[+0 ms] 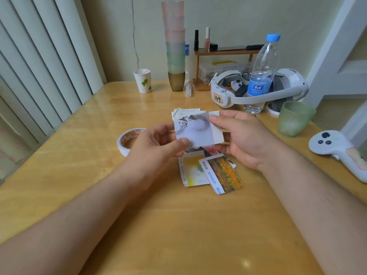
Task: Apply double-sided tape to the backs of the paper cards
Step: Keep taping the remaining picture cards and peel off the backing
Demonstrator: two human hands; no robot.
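I hold one paper card picture side up above the bench, my left hand pinching its lower left corner between thumb and fingers, my right hand gripping its right edge with the thumb on top. Just under the held card, toward six o'clock, a loose pile of cards lies on the wood, an orange-and-blue one on top at the right. More cards peek out behind it at twelve o'clock. The roll of double-sided tape lies flat at nine o'clock of my left hand, partly hidden by it. At two o'clock stand a water bottle and a white headset; a green cup sits at three o'clock.
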